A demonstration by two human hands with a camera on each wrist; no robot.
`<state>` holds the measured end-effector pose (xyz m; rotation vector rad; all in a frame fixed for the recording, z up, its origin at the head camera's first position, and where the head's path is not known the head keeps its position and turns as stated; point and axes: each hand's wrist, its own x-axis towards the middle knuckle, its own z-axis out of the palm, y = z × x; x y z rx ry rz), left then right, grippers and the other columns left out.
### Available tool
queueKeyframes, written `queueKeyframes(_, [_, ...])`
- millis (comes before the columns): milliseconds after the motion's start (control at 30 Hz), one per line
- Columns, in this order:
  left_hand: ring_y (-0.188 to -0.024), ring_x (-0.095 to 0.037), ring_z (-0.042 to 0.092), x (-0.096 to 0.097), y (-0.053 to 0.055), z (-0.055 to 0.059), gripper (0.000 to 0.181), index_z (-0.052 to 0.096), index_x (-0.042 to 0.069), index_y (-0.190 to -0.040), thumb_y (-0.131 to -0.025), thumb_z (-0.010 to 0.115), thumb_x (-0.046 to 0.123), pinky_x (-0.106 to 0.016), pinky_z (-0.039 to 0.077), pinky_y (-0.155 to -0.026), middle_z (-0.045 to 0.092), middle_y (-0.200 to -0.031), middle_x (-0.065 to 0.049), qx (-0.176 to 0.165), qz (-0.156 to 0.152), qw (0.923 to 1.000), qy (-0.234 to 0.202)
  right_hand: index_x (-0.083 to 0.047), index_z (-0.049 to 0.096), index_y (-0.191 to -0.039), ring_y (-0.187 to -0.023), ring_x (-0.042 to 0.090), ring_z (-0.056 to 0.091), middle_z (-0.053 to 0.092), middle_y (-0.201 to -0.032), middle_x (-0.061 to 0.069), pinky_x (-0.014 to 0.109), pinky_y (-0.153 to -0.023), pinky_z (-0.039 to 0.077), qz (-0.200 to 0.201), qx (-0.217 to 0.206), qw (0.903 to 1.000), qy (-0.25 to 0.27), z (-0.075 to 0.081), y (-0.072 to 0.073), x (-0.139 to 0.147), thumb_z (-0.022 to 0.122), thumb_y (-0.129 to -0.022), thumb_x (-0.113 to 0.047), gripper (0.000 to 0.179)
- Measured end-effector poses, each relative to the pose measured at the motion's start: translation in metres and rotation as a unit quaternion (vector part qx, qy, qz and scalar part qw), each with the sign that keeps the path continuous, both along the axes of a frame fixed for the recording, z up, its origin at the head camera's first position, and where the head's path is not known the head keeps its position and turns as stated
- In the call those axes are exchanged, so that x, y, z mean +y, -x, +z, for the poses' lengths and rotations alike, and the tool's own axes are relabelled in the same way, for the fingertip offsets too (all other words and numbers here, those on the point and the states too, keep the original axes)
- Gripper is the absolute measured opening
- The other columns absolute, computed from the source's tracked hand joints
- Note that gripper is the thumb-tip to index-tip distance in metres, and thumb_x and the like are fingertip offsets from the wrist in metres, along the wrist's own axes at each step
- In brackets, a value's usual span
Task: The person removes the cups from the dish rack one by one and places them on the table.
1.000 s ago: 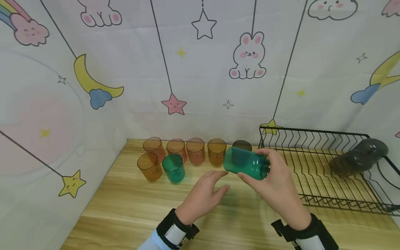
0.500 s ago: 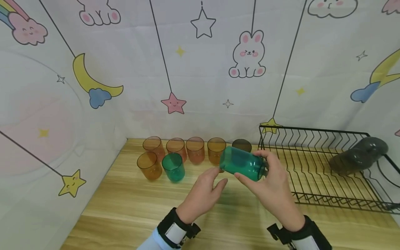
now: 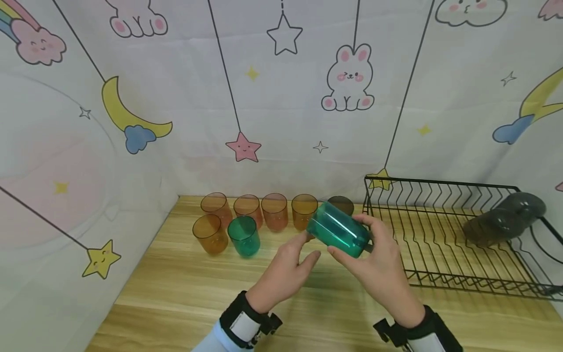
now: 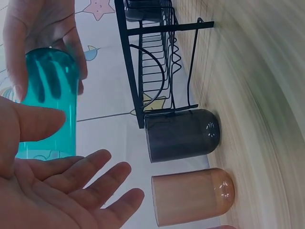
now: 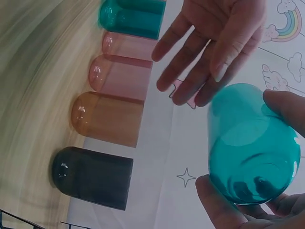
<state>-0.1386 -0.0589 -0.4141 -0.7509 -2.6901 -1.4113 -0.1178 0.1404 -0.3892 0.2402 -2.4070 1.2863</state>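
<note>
In the head view my right hand (image 3: 379,266) grips a translucent teal cup (image 3: 337,230) by its base end, raised over the table and lying tilted, mouth toward the upper left. Thumb and fingers sit on opposite sides of it, as the right wrist view shows with the cup's round base (image 5: 255,167) facing the camera. My left hand (image 3: 283,274) is held close to the mouth end, its fingers loosely extended. In the left wrist view the left thumb (image 4: 40,121) overlaps the teal cup. Another teal cup (image 3: 244,238) stands upright on the table to the left.
Beside that cup stands an amber cup (image 3: 211,237). Behind are several pinkish cups (image 3: 275,213), another amber cup (image 3: 304,210) and a dark grey cup (image 3: 341,204), along the printed cloth backdrop. A black wire dish rack (image 3: 440,183) on the right holds dark grey glassware (image 3: 488,227).
The right hand has shifted a little left with the teal cup, and the cup's mouth end now tips higher. The left hand has moved slightly left toward the rim.
</note>
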Motion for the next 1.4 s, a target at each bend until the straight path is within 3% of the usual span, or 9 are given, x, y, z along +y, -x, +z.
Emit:
queueKeyframes(200, [-0.129, -0.005, 0.030, -0.003, 0.000, 0.004, 0.047, 0.025, 0.029, -0.146, -0.101, 0.037, 0.036, -0.036, 0.030, -0.101, 0.038, -0.139, 0.012, 0.015, -0.004, 0.9996, -0.025, -0.017, 0.043, -0.131, -0.107, 0.020, 0.049, 0.046, -0.127, -0.001, 0.041, -0.077, 0.049, 0.010, -0.022, 0.9997, -0.011, -0.005, 0.002, 0.002, 0.077, -0.066, -0.054, 0.082])
queueKeyframes(533, [-0.129, -0.007, 0.031, -0.002, -0.001, 0.006, 0.044, 0.028, 0.025, -0.146, -0.103, 0.031, 0.036, -0.037, 0.031, -0.101, 0.035, -0.142, 0.012, 0.063, -0.015, 0.9964, -0.054, -0.017, 0.040, -0.133, -0.108, 0.025, 0.051, 0.046, -0.127, 0.003, 0.040, -0.080, 0.049, 0.031, -0.063, 0.9975, -0.010, -0.016, 0.005, 0.001, 0.079, -0.064, -0.054, 0.088])
queueKeyframes(733, [-0.128, -0.006, 0.032, 0.001, -0.002, 0.009, 0.049, 0.030, 0.030, -0.144, -0.099, 0.040, 0.046, -0.042, 0.032, -0.100, 0.036, -0.140, 0.015, 0.055, -0.009, 0.9965, -0.063, -0.017, 0.041, -0.132, -0.106, 0.023, 0.052, 0.050, -0.123, 0.000, 0.037, -0.078, 0.049, 0.048, -0.064, 0.9968, -0.002, -0.022, 0.007, -0.001, 0.079, -0.065, -0.051, 0.084])
queueKeyframes(1067, [-0.125, -0.003, 0.034, 0.008, -0.003, 0.012, 0.069, 0.030, 0.039, -0.141, -0.083, 0.061, 0.057, -0.042, 0.034, -0.098, 0.040, -0.137, 0.016, 0.028, 0.016, 0.9972, -0.067, -0.020, 0.040, -0.132, -0.108, 0.018, 0.052, 0.056, -0.117, -0.004, 0.046, -0.084, 0.045, 0.058, -0.052, 0.9963, -0.035, -0.029, 0.004, -0.005, 0.073, -0.066, -0.061, 0.084])
queueKeyframes(1400, [-0.114, -0.010, 0.049, 0.010, -0.002, 0.008, 0.081, 0.031, 0.030, -0.142, -0.075, 0.072, 0.050, -0.036, 0.042, -0.091, 0.052, -0.126, 0.004, 0.048, -0.003, 0.9947, -0.091, -0.024, 0.040, -0.132, -0.111, 0.016, 0.050, 0.052, -0.120, -0.006, 0.043, -0.084, 0.045, 0.071, -0.064, 0.9941, -0.051, -0.030, 0.003, -0.009, 0.081, -0.066, -0.045, 0.081])
